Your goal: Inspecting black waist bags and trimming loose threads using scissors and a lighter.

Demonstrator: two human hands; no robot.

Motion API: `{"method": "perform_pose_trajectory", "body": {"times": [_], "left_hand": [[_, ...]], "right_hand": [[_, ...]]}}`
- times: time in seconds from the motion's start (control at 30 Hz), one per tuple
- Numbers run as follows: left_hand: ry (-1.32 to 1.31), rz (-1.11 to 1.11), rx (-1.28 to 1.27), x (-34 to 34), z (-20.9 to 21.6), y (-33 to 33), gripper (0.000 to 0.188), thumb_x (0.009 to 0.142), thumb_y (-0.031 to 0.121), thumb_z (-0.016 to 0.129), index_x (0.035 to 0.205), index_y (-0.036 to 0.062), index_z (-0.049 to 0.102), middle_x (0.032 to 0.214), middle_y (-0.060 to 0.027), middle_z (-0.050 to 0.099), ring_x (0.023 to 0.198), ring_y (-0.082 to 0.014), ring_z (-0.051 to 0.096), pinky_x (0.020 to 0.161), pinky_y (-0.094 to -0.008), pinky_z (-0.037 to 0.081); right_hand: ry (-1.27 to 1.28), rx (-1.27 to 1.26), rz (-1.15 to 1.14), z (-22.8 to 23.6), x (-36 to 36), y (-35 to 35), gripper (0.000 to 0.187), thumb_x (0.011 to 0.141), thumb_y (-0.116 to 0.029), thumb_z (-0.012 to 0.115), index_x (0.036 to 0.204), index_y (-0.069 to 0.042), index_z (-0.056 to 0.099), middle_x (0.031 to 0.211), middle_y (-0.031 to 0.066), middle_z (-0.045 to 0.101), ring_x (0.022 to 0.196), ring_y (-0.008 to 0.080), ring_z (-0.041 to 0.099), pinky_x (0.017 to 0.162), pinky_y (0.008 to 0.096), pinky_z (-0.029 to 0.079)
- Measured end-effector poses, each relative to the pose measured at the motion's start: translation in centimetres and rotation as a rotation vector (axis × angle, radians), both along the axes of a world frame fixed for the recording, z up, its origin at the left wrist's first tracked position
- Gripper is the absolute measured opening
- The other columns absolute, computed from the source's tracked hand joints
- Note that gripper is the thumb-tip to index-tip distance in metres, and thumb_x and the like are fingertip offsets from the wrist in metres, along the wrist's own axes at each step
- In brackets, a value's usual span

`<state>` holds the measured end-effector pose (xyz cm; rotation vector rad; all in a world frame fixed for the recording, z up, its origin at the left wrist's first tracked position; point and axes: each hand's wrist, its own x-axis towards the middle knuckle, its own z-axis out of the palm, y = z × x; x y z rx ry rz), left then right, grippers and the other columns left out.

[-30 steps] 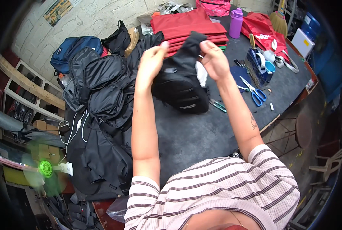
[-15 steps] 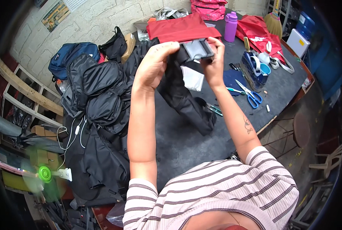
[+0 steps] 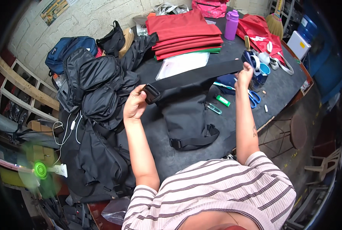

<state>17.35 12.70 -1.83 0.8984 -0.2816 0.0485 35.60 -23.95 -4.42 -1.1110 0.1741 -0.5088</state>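
A black webbing strap (image 3: 201,75) is stretched taut between my two hands, slanting up to the right. My left hand (image 3: 134,105) is closed on the black buckle (image 3: 152,94) at its left end. Farther right, my right hand (image 3: 244,76) pinches the other end of the strap. Below the strap hangs a black fabric bag (image 3: 184,117), its lower part over the dark table. A second strap with a black buckle (image 3: 175,143) loops at the bag's near edge. Whether the bag rests fully on the table I cannot tell.
Folded red cloths (image 3: 186,28) are stacked at the back. Black bags (image 3: 98,84) pile up at the left. Right of the bag are a green box (image 3: 222,100), a cutter (image 3: 214,109) and blue-handled scissors (image 3: 254,99). A purple bottle (image 3: 231,25) stands behind; a small green fan (image 3: 41,170) spins lower left.
My hands have moved apart and lower, drawing the strap out between them. The bag has come down and now faces me broadly. The red stack is more fully in sight.
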Motion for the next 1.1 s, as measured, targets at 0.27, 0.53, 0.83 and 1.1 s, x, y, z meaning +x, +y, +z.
{"method": "perform_pose_trajectory", "body": {"times": [0.27,0.53,0.83,1.1], "left_hand": [[0.487,0.516,0.543,-0.9,-5.0,2.8,0.026,0.072,0.026,0.075,0.081,0.0054,0.062,0.076,-0.0005,0.061,0.068,-0.0086,0.053,0.066,-0.0228,0.039],[-0.105,1.423,1.439,1.5,0.4,-4.2,0.021,0.071,0.014,0.065,0.089,0.0061,0.061,0.093,-0.0122,0.061,0.096,-0.0298,0.054,0.085,-0.0387,0.04],[0.171,-0.049,0.404,5.3,2.6,-13.3,0.054,0.071,-0.004,0.065,0.121,-0.0018,0.047,0.097,-0.0091,0.063,0.084,-0.0139,0.061,0.076,-0.0253,0.049],[0.143,0.368,0.415,7.1,3.8,-9.7,0.047,0.072,-0.011,0.058,0.118,-0.0068,0.049,0.1,-0.0082,0.061,0.089,-0.014,0.058,0.079,-0.0256,0.046]], "right_hand": [[-0.053,0.33,0.443,-2.5,-3.7,3.9,0.033,0.085,-0.01,0.058,0.115,-0.009,0.043,0.099,0.0109,0.059,0.088,0.0228,0.061,0.075,0.0304,0.051],[-0.493,-0.335,0.348,2.4,-10.0,8.0,0.077,0.055,0.023,0.048,0.125,-0.006,0.034,0.112,0.008,0.04,0.115,0.0187,0.041,0.1,0.0274,0.027],[-0.491,-0.652,0.507,2.0,-10.9,7.8,0.082,0.058,0.003,0.073,0.129,-0.008,0.033,0.111,0.0111,0.042,0.103,0.0222,0.049,0.091,0.032,0.04],[0.04,-0.866,0.396,-4.2,-10.3,1.3,0.013,0.074,-0.008,0.066,0.08,0.0,0.058,0.072,0.002,0.054,0.061,0.0074,0.048,0.057,0.0226,0.042]]}}
